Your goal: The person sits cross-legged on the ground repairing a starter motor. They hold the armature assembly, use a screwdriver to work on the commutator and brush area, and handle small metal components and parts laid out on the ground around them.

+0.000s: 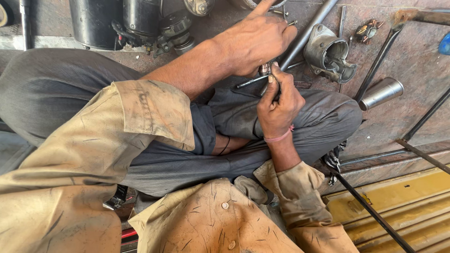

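Observation:
I sit cross-legged on the floor in grey trousers. My right hand (278,100) is closed around a small metal part (265,69), pinched at its fingertips above my knee. My left hand (255,40) reaches across from the left and covers the top of the same part with its fingers; its index finger points up. A thin dark rod (253,81) juts out from under both hands.
On the floor ahead lie a grey cast metal housing (328,54), a long steel rod (307,33), a shiny metal cup (382,93) and a small copper-coloured part (368,30). Black motor bodies (136,21) stand at the top left. Dark bars (375,213) cross a yellow step at right.

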Motion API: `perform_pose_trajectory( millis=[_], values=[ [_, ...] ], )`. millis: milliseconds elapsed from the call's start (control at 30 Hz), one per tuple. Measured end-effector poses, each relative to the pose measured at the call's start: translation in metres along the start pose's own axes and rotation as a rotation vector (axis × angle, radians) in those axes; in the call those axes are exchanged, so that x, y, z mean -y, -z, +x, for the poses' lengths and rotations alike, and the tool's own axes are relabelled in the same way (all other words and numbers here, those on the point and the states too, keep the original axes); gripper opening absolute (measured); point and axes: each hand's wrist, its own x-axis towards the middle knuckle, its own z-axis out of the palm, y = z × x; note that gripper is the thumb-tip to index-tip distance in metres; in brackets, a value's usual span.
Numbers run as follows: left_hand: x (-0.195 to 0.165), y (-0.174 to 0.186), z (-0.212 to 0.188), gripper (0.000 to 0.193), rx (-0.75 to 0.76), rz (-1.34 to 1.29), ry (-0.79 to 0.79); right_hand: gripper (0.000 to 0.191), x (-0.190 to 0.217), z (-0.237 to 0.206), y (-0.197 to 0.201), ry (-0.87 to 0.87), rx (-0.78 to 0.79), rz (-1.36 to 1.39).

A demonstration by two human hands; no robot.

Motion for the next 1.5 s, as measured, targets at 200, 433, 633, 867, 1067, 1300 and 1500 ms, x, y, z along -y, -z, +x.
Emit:
perform_pose_trajectory(
  millis=[200,433,633,867,1067,1300,1500],
  values=[
    [0.001,0.006,0.001,0.032,0.002,0.003,-0.002,0.019,0.002,0.001,0.018,0.032,0.117,-0.157],
    [0.001,0.006,0.001,0.026,-0.065,-0.023,-0.028,0.014,-0.015,-0.012,0.014,-0.096,-0.005,0.205],
    [0.004,0.003,0.003,0.021,-0.005,-0.067,0.004,0.014,-0.025,-0.012,0.014,-0.187,0.016,0.184],
    [0.002,-0.003,0.004,0.029,0.000,0.009,0.041,0.011,-0.021,-0.009,0.010,-0.164,0.065,0.192],
    [0.003,-0.006,0.004,0.033,0.028,0.004,0.056,0.009,-0.018,-0.006,0.011,-0.106,0.076,0.135],
    [0.003,-0.008,0.003,0.023,-0.019,-0.022,0.017,0.008,-0.016,-0.008,0.001,-0.123,0.039,0.123],
    [0.005,-0.011,0.001,0.028,-0.025,-0.038,0.005,0.009,-0.022,-0.010,-0.011,-0.073,-0.013,0.114]
  ],
)
